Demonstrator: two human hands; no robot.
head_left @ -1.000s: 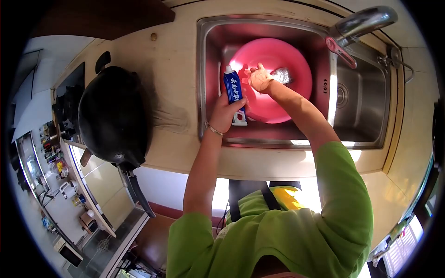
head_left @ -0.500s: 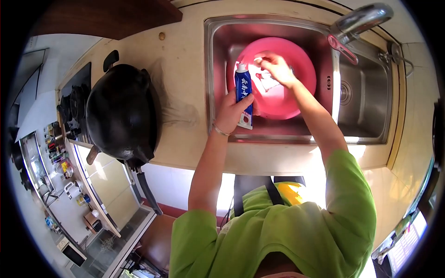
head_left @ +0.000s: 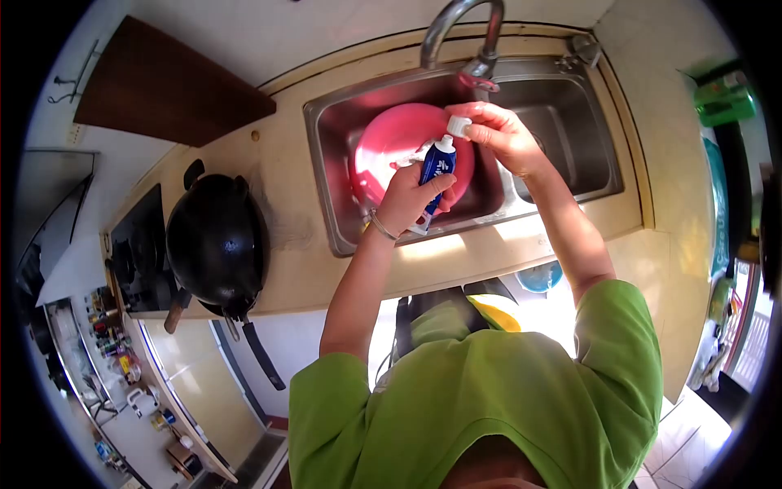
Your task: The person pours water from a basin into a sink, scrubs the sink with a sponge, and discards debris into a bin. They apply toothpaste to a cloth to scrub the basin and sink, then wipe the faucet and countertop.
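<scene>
My left hand (head_left: 406, 199) is closed round a blue toothpaste tube (head_left: 437, 164) with white lettering. The tube tilts, its uncapped white nozzle pointing up and to the right. Between thumb and fingers, my right hand (head_left: 507, 140) pinches a white cap (head_left: 459, 126) just above the nozzle; a small gap seems to part them. Beneath both hands lies a pink basin (head_left: 381, 134) in the left sink bowl. Something pale inside the basin is partly hidden by my left hand and the tube.
A metal faucet (head_left: 486, 61) rises behind the double sink (head_left: 322, 155). On the left of the counter (head_left: 285, 191) are a black wok (head_left: 213, 244) and a cooktop (head_left: 137, 244). A brown cabinet (head_left: 167, 85) juts out at the upper left.
My right hand has moved from low over the basin to the tube's nozzle, bringing the white cap with it. The tube now leans further right. The whole view has shifted and turned.
</scene>
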